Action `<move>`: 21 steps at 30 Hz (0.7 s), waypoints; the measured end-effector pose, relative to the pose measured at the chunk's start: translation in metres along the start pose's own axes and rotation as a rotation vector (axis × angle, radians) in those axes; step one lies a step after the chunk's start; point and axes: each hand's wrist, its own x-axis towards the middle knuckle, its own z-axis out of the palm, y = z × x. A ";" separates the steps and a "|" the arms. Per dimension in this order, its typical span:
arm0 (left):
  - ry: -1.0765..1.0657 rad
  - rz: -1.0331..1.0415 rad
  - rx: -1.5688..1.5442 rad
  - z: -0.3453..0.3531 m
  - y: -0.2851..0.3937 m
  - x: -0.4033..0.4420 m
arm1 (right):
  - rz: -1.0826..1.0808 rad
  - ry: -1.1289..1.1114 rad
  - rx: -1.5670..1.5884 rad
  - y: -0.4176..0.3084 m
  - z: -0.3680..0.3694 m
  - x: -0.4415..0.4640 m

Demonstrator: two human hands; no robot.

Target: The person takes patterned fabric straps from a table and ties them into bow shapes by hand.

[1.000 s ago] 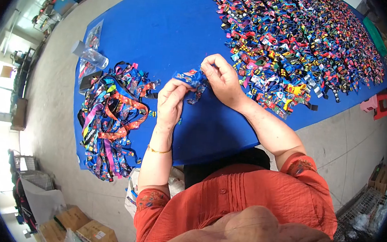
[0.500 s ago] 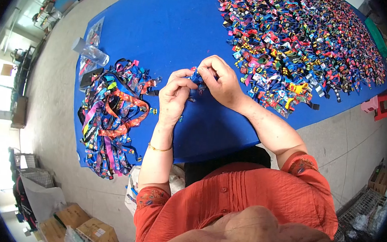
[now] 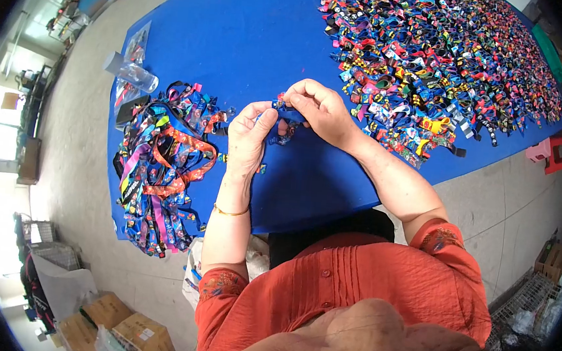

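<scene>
Between my two hands is a short blue printed strap [image 3: 287,134], bent into a loop that hangs below the fingertips. My left hand [image 3: 248,135] pinches one part of it between thumb and fingers. Close beside it, my right hand [image 3: 326,115] grips the upper part, thumb and forefinger pressed together. The fingers cover much of the strap, so its ends are hard to make out. Left of my left hand lies a heap of long printed straps [image 3: 161,186] in orange, blue, purple and black.
Many rows of small looped straps [image 3: 422,61] cover the right side of the blue table [image 3: 220,25]. A clear plastic bottle [image 3: 137,77] lies at the left edge, by a plastic bag [image 3: 137,45]. Cardboard boxes [image 3: 143,337] and a red stool [image 3: 560,156] stand on the floor.
My left thumb has come up over the strap, and my right fingers have shifted slightly left. The strap has turned, with more of its loop showing below the hands.
</scene>
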 end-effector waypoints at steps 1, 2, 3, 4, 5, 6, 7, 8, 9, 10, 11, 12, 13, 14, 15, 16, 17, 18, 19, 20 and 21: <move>0.000 -0.009 0.001 0.000 0.000 -0.001 | 0.005 -0.020 -0.007 0.002 -0.001 0.001; 0.000 -0.018 0.001 0.001 0.001 -0.001 | -0.007 -0.044 0.007 0.004 -0.002 0.002; -0.001 -0.027 0.001 0.002 0.002 -0.002 | -0.017 -0.067 0.021 0.007 -0.003 0.002; -0.005 -0.031 0.001 0.003 0.002 -0.001 | -0.028 -0.090 0.034 0.009 -0.003 0.002; -0.009 -0.036 0.001 0.002 0.003 -0.001 | -0.036 -0.100 0.009 0.008 -0.005 0.002; -0.012 -0.041 0.001 0.002 0.003 -0.001 | -0.044 -0.111 -0.016 0.007 -0.006 0.002; -0.010 -0.052 0.001 0.002 0.004 -0.001 | -0.053 -0.122 -0.041 0.005 -0.008 0.002; -0.008 -0.062 0.002 0.001 0.004 -0.002 | -0.070 -0.122 -0.066 0.002 -0.008 0.002; -0.007 -0.073 0.002 0.001 0.004 -0.002 | -0.087 -0.123 -0.091 -0.001 -0.008 0.002; -0.013 -0.077 -0.010 0.000 0.004 -0.002 | -0.103 -0.123 -0.116 -0.003 -0.008 0.002; -0.019 -0.081 -0.021 -0.001 0.003 -0.001 | -0.101 -0.119 -0.119 -0.003 -0.008 0.002; -0.024 -0.085 -0.033 -0.002 0.003 -0.001 | -0.098 -0.115 -0.121 -0.003 -0.007 0.002; -0.049 -0.091 -0.020 -0.004 0.003 0.000 | -0.095 -0.111 -0.123 -0.003 -0.007 0.002; -0.074 -0.097 -0.007 -0.005 0.004 0.000 | -0.078 -0.127 -0.120 -0.004 -0.008 0.002; -0.099 -0.103 0.007 -0.006 0.004 0.000 | -0.061 -0.142 -0.117 -0.004 -0.009 0.002; -0.108 -0.113 0.011 -0.005 0.004 0.000 | -0.045 -0.158 -0.113 -0.004 -0.010 0.002; -0.117 -0.124 0.017 -0.004 0.005 -0.001 | -0.117 -0.149 -0.143 -0.003 -0.009 0.002; -0.126 -0.134 0.022 -0.003 0.005 -0.001 | -0.190 -0.139 -0.174 -0.001 -0.009 0.003; -0.128 -0.140 0.033 -0.004 0.004 -0.001 | -0.263 -0.130 -0.204 0.000 -0.008 0.004; -0.129 -0.146 0.043 -0.006 0.002 -0.001 | -0.298 -0.119 -0.242 0.000 -0.008 0.004; -0.130 -0.152 0.053 -0.006 0.002 -0.001 | -0.334 -0.109 -0.280 -0.001 -0.007 0.004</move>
